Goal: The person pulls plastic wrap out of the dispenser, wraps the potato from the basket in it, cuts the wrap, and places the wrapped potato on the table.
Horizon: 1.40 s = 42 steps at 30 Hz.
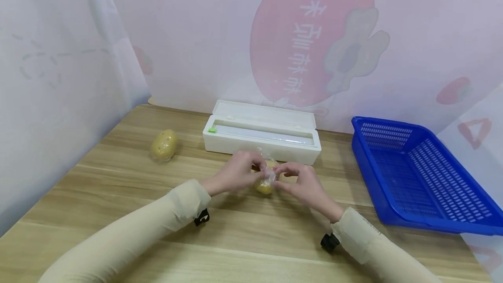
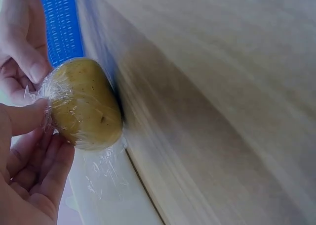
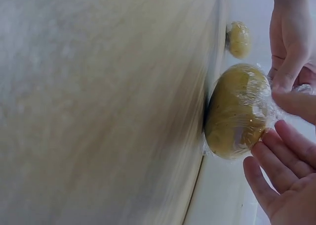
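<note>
A yellow potato [image 1: 265, 188] rests on the wooden table between the two hands. Clear plastic wrap [image 2: 61, 90] covers it and gathers in a crumpled bunch on its upper side. My left hand [image 1: 240, 170] pinches the bunched wrap from the left. From the other side my right hand [image 1: 304, 183] pinches it too, thumb and fingertips close above the potato. In the right wrist view the wrap lies tight and shiny over the potato [image 3: 237, 113], with a loose edge near the tabletop.
A white wrap dispenser box [image 1: 259, 146] with its lid raised stands just behind the hands. Another wrapped potato [image 1: 164, 145] lies at the left. At the right sits a blue plastic basket [image 1: 383, 187]. A printed cloth [image 1: 196, 34] hangs behind the table.
</note>
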Available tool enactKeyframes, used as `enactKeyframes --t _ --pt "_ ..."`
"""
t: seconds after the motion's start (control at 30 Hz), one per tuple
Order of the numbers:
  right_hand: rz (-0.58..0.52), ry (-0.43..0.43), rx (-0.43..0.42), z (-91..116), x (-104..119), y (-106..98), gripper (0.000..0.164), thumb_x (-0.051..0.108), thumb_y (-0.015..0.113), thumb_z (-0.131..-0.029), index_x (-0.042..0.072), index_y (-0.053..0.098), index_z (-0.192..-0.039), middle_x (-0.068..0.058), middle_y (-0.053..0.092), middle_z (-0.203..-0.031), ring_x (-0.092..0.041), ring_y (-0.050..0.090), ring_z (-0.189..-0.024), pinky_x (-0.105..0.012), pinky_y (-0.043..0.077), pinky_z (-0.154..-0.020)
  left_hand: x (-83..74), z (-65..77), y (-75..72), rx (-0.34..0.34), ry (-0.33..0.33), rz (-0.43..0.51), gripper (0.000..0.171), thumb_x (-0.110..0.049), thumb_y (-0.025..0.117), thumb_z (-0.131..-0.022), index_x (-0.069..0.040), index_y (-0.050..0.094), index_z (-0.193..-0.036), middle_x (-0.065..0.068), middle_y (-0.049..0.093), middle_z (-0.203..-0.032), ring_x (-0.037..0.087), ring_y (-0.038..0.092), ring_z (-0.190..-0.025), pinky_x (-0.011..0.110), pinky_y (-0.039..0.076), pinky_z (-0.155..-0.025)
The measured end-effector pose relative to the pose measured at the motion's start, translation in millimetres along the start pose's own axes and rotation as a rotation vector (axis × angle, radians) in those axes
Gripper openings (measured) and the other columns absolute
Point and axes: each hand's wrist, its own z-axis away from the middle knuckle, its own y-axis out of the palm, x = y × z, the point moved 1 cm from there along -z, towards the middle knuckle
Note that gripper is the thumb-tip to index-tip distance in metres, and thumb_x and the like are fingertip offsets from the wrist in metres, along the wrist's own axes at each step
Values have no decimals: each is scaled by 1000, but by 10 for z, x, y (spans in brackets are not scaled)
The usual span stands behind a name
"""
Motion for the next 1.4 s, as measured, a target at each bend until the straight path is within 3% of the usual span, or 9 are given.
enactKeyframes --t 0.2,0.37,0.5,0.63,0.8,0.93,1.13,1.23,1.4 --pt "77 -101 0 -16 4 11 46 19 89 -74 11 68 -114 1 71 -110 -20 67 -99 -40 54 -85 71 -57 -36 37 -91 79 12 -9 79 -84 -14 73 -76 -11 67 -75 6 63 -73 23 53 -71" --pt "74 -247 -26 -51 4 24 37 11 83 -80 8 73 -116 -3 71 -110 -19 68 -95 -42 56 -78 110 -74 -75 67 -155 186 9 -8 81 -82 -13 76 -76 -8 70 -78 10 65 -75 27 54 -71" --pt "48 -311 -48 -76 -5 37 27 3 78 -84 6 75 -110 -4 72 -106 -17 70 -91 -37 57 -73 117 -73 -88 74 -193 237 10 -8 82 -80 -13 75 -75 -7 70 -76 12 66 -74 28 55 -70" --pt "55 -254 -62 -113 -14 38 15 4 77 -85 6 78 -100 -2 74 -98 -12 69 -83 -29 57 -68 79 -67 -77 68 -192 256 13 -7 84 -77 -7 72 -79 -3 69 -77 14 66 -76 27 55 -72" --pt "35 -37 -25 -221 -29 29 7 17 80 -85 11 80 -87 7 71 -83 -11 65 -73 -29 56 -62 17 -40 -64 36 -136 252 34 -1 85 -75 2 60 -98 12 64 -95 20 68 -85 23 55 -73" --pt "-15 116 20 -298 -23 29 6 18 82 -83 13 80 -84 8 70 -79 -17 66 -74 -32 55 -62 -15 -11 -84 20 11 144 40 4 83 -75 5 57 -105 17 60 -105 25 68 -88 25 56 -73" --pt "-49 243 7 -354 -4 36 8 13 85 -78 14 77 -79 4 71 -77 -21 67 -76 -34 54 -64 -106 70 -158 -46 236 -234 35 -7 87 -75 -6 63 -101 3 58 -102 19 63 -84 27 52 -71" --pt "-53 241 -5 -359 -4 32 7 10 84 -78 11 77 -80 3 71 -77 -21 67 -76 -33 54 -64 -150 110 -176 -15 249 -331 30 -14 86 -77 -9 71 -102 0 62 -101 16 62 -83 25 51 -67" --pt "-43 149 2 -336 -10 17 5 10 81 -82 7 79 -84 4 72 -82 -18 67 -79 -30 55 -66 -161 114 -160 85 157 -383 33 -24 84 -80 -16 76 -111 -4 66 -102 12 61 -85 23 50 -63"
